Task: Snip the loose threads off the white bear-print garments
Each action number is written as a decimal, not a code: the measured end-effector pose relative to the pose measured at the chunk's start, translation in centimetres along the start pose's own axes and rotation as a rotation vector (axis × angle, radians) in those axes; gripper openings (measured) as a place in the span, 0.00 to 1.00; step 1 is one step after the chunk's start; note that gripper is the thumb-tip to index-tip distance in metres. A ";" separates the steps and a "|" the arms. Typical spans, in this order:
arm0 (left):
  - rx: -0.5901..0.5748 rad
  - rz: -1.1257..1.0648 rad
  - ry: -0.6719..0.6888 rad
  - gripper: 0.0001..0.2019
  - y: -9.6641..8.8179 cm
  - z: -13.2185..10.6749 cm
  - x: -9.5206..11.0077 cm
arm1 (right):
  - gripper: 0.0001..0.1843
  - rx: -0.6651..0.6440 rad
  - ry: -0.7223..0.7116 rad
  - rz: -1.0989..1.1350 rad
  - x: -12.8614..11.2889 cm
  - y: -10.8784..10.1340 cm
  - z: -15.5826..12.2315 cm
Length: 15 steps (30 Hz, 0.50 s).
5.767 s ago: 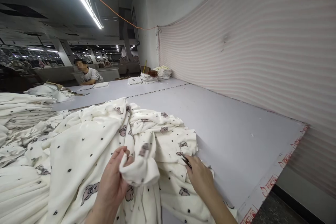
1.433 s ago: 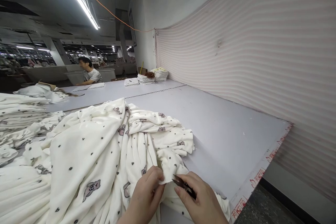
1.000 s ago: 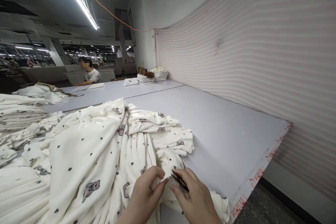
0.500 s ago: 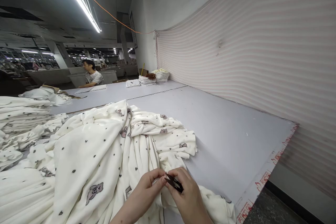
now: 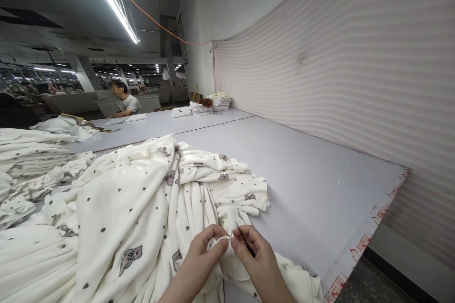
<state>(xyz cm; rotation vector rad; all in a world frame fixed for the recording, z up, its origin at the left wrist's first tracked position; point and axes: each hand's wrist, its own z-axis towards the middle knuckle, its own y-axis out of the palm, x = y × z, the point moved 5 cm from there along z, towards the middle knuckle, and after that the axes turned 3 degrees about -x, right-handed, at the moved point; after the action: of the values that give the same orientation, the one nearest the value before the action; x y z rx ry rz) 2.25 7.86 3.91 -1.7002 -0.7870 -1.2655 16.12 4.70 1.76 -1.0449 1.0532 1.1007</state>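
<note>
A white garment (image 5: 135, 208) printed with small bears and dots lies crumpled on the pale table (image 5: 313, 184). My left hand (image 5: 204, 253) pinches a small fold of this cloth near the front edge, fingers closed. My right hand (image 5: 258, 258) is closed round small black thread snips (image 5: 245, 241), whose thin tip points up at the pinched fold. Both hands touch each other at the fold.
Stacks of folded white garments (image 5: 31, 151) lie at the left. A striped fabric (image 5: 337, 66) hangs along the wall on the right. Far back, another person (image 5: 124, 102) sits at the table, with folded piles (image 5: 213, 102) near the wall. The table's front right edge (image 5: 362, 246) is close.
My hands came together over the cloth's edge. The left hand gathered a smaller fold, and the snips turned from lying flat to pointing up at it.
</note>
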 end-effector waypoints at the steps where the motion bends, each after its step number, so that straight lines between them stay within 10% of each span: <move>1: 0.005 -0.004 -0.009 0.09 -0.1 -0.1 -0.1 | 0.13 -0.006 -0.026 -0.039 -0.2 -0.3 -0.2; 15: -0.038 0.102 0.079 0.08 0.7 0.1 -0.2 | 0.12 -0.033 -0.054 -0.243 -1.3 -0.8 -0.6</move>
<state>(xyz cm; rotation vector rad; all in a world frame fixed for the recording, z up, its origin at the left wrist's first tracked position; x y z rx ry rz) 2.83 7.68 3.50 -1.6883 -0.6259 -1.2765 16.66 3.75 3.04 -1.1308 0.8433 0.9462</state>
